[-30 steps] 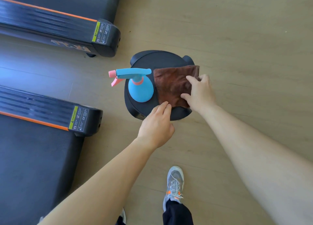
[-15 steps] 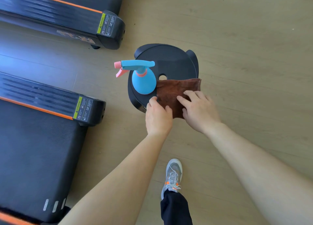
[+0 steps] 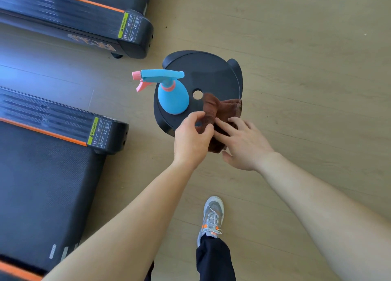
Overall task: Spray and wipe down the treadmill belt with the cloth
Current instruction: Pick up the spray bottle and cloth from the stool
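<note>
Left hand (image 3: 193, 136) now pinches a raised fold of the brown cloth (image 3: 220, 111) between thumb and curled fingers, where a second ago its fingers only lay at the near edge. Right hand (image 3: 241, 143) lies on the cloth with fingers straight and spread. Its thumb sits at the hanging edge, and I cannot tell whether it has tucked beneath.

The cloth has gone from flat to bunched and has been dragged toward the person. Part of it hangs off the near rim of the round black stand (image 3: 211, 73), and the stand's centre hole, covered a second ago, is bare just beyond the fingertips. This looks like the pick-up step, nearly done: the cloth is gathered but not yet lifted free.

The blue spray bottle (image 3: 173, 98) has not moved. It stands upright just beyond the left hand, nozzle pointing left, untouched, so spraying has not begun. The treadmill belt (image 3: 38, 185) lies well to the left of both hands. A second treadmill (image 3: 84, 20) sits farther off, beyond the bottle.
</note>
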A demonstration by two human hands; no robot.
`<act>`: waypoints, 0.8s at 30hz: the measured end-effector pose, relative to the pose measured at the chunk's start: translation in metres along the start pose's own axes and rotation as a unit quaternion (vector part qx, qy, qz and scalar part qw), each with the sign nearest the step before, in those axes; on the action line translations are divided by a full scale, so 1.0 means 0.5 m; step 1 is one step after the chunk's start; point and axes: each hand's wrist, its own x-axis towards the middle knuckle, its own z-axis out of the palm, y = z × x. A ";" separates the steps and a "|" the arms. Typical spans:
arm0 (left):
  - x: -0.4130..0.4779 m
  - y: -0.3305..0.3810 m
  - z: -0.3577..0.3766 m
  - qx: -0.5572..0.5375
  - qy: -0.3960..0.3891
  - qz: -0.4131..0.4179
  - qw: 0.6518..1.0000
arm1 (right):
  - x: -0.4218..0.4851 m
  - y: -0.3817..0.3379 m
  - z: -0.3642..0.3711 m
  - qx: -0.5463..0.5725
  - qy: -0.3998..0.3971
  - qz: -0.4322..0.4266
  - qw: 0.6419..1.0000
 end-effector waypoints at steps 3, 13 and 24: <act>-0.009 -0.001 0.010 0.009 -0.006 0.017 1.000 | -0.009 0.000 -0.002 0.014 0.010 0.001 1.000; -0.025 0.018 0.081 0.120 -0.058 0.109 0.985 | -0.048 0.067 -0.011 0.189 0.096 0.180 0.960; 0.005 -0.029 0.025 0.055 -0.029 -0.036 0.997 | 0.095 0.093 -0.069 0.054 -0.016 0.121 0.991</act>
